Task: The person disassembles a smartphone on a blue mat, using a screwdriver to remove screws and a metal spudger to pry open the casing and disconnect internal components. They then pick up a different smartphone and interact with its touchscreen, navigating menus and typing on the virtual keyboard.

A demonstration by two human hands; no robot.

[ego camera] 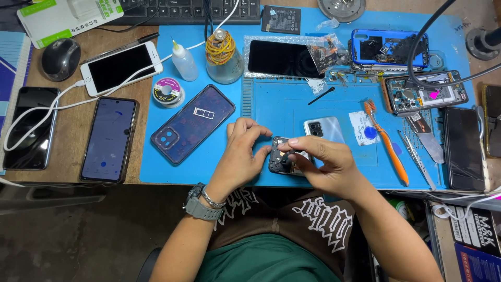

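Crowding left hand (241, 151) and right hand (322, 164): opened phone (284, 158) near mat edge (172, 180).

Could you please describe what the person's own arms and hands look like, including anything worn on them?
Both forearms are bare, with no sleeves reaching them and no gloves on the hands. The left hand has a grey-green wristwatch with a chunky strap at the wrist, and beside it a thin silver chain bracelet. The right hand and its wrist carry nothing that can be seen: no ring, watch or band.
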